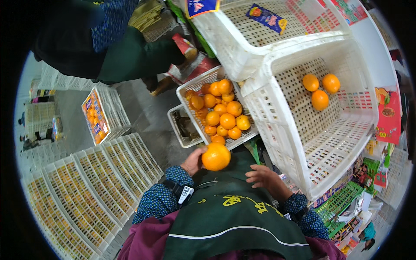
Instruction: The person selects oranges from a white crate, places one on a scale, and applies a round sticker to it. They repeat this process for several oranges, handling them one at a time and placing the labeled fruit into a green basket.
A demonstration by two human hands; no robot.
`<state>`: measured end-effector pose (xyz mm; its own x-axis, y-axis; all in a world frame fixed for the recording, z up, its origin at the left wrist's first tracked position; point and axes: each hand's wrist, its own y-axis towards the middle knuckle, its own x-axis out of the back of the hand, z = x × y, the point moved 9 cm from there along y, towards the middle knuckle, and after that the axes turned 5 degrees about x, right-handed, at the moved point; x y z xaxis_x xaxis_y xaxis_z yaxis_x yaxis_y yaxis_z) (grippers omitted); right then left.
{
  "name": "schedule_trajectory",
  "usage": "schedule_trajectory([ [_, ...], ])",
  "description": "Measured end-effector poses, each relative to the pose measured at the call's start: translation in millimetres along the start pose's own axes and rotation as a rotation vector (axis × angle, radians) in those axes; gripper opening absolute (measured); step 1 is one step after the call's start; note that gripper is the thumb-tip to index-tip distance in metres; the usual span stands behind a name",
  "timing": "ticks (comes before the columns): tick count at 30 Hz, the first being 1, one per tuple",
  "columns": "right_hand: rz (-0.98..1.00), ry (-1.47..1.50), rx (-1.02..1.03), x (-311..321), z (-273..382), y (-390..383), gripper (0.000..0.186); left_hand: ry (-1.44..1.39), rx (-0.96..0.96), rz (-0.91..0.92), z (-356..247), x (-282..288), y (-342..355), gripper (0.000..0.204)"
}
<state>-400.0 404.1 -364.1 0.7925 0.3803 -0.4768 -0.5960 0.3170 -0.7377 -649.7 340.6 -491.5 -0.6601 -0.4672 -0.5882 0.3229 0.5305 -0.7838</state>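
An orange (pixel 216 157) is in my left hand (pixel 193 161), held in front of my dark green apron with the fingers behind its left side. My right hand (pixel 265 177) hangs over the apron's right part, its fingers apart and nothing in them. Just beyond the held orange stands a white crate (pixel 183 94) filled with several loose oranges (pixel 227 121). To the right, a large white perforated crate (pixel 303 184) has three oranges (pixel 320 100) on its bottom, grouped near the far side.
Another white crate (pixel 236 58) with a blue packet (pixel 266 19) stands at the far right. A row of fruit-filled crates (pixel 93 190) runs along the left. Farther off is a stacked crate of oranges (pixel 117 112). Another person's leg (pixel 134 56) is at upper left. Green crates (pixel 342 201) sit at right.
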Motion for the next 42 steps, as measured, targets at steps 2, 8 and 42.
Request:
schedule_trajectory([
  [2,-0.003,-0.137,-0.025,2.1,4.7,-20.0,0.051,-0.027,-0.014,-0.104,-18.1,10.1,8.9,0.059],
  [8,0.316,-0.085,0.076,-28.3,57.2,-89.2,0.062,0.094,-0.207,-0.077,-99.5,1.9,40.4,0.06],
  [42,-1.137,-1.83,0.196,447.5,403.4,54.7,0.095,0.165,0.024,-0.545,20.7,87.8,36.1,0.052],
])
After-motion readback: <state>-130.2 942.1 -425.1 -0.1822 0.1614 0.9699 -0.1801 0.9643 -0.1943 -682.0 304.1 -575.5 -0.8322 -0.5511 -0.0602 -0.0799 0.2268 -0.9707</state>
